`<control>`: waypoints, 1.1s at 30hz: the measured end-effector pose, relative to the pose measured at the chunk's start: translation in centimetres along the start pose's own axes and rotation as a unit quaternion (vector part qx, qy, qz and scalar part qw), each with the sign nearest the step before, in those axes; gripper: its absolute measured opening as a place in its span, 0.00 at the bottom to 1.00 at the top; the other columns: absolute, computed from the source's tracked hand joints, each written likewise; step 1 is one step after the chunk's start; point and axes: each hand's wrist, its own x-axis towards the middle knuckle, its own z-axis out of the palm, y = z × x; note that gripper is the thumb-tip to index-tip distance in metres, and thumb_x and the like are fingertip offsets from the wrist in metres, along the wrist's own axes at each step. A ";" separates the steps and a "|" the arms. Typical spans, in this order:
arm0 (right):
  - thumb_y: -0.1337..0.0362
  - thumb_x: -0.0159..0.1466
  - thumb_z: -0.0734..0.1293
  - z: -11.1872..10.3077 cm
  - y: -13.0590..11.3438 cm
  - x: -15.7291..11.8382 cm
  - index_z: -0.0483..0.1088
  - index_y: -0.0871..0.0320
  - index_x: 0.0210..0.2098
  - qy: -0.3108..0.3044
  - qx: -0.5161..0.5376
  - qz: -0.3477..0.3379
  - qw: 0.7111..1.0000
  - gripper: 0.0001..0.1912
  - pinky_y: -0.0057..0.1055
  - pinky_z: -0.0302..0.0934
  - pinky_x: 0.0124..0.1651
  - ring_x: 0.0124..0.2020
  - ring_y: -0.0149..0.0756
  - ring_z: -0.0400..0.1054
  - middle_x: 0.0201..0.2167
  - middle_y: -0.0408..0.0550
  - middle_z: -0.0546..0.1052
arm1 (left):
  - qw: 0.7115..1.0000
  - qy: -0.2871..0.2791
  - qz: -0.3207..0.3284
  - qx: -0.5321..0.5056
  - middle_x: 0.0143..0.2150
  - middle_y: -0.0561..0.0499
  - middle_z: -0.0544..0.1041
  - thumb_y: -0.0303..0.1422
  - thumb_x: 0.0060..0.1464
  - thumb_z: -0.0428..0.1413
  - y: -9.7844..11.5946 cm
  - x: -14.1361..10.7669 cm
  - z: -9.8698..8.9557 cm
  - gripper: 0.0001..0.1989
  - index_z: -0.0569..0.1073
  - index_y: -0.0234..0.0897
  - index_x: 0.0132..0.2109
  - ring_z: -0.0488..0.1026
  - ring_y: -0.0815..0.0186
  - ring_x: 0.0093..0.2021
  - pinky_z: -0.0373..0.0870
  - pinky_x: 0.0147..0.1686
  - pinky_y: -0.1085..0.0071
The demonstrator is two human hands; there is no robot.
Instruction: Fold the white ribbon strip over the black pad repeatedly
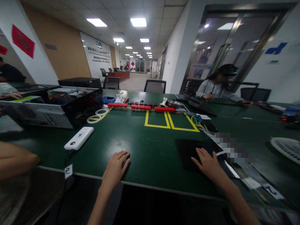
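Note:
Near the front edge of the green table (pixel 145 153), my left hand (pixel 115 167) rests with its fingers curved around a small black object (pixel 126 160), mostly hidden under the palm. To the right, my right hand (pixel 208 164) lies spread over the edge of a flat black pad (pixel 187 154), thumb and fingers apart. A thin white strip (pixel 220 153) is beside its fingertips. Farther back, red slotted racks (pixel 140 107) stand in a row behind yellow tape outlines (pixel 170 120) on the table.
An open computer case (pixel 77 107) stands at the left, with a white power bank (pixel 79 137) and two white rings (pixel 94 119) nearby. Coloured wires (pixel 197 119) lie at the right. A person (pixel 220 84) sits across the table; another person's arm (pixel 16 159) is at the left.

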 end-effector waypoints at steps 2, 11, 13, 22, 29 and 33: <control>0.54 0.65 0.50 -0.8 -2.1 -0.2 0.63 0.69 0.55 0.008 0.010 -0.005 1.000 0.29 0.58 0.49 0.57 0.58 0.51 0.59 0.55 0.65 0.67 | 1.000 -0.003 0.001 0.003 0.51 0.47 0.76 0.35 0.60 0.49 0.0 0.0 0.1 0.14 0.74 0.40 0.50 0.70 0.58 0.53 0.61 0.57 0.55; 0.58 0.65 0.52 -3.8 -16.4 -1.3 0.62 0.71 0.56 0.043 0.092 0.019 0.995 0.28 0.55 0.49 0.58 0.58 0.55 0.58 0.55 0.69 0.66 | 1.000 -0.009 0.004 0.004 0.51 0.47 0.76 0.35 0.60 0.50 -0.1 0.1 0.1 0.14 0.74 0.39 0.50 0.70 0.58 0.53 0.62 0.56 0.56; 0.58 0.65 0.53 -4.3 -19.1 -1.3 0.61 0.72 0.57 0.034 0.124 0.018 0.992 0.28 0.56 0.47 0.59 0.59 0.56 0.57 0.56 0.69 0.65 | 1.000 -0.009 0.007 0.002 0.51 0.47 0.76 0.35 0.60 0.50 -0.2 0.0 0.1 0.14 0.74 0.40 0.50 0.70 0.58 0.53 0.62 0.56 0.56; 0.56 0.64 0.54 -5.1 -22.0 -0.2 0.58 0.69 0.60 0.024 0.184 0.002 0.983 0.30 0.55 0.47 0.59 0.60 0.54 0.55 0.59 0.66 0.62 | 1.000 -0.012 0.009 0.003 0.52 0.47 0.75 0.35 0.60 0.50 -0.1 0.0 -0.2 0.14 0.74 0.41 0.50 0.69 0.58 0.54 0.61 0.57 0.56; 0.54 0.64 0.53 -6.6 -10.6 -0.2 0.61 0.66 0.56 0.206 0.206 0.117 0.950 0.27 0.49 0.56 0.55 0.56 0.51 0.60 0.55 0.66 0.66 | 1.000 -0.002 0.005 -0.006 0.51 0.47 0.76 0.36 0.60 0.50 -0.1 -0.1 -0.2 0.14 0.75 0.41 0.49 0.70 0.58 0.53 0.61 0.57 0.55; 0.52 0.62 0.54 -7.8 -2.0 -1.9 0.63 0.68 0.54 0.235 0.126 0.318 0.910 0.30 0.57 0.60 0.45 0.52 0.62 0.62 0.49 0.72 0.69 | 1.000 0.000 0.010 -0.005 0.51 0.48 0.76 0.36 0.59 0.50 -0.2 0.0 -0.1 0.14 0.75 0.41 0.49 0.70 0.58 0.53 0.62 0.57 0.55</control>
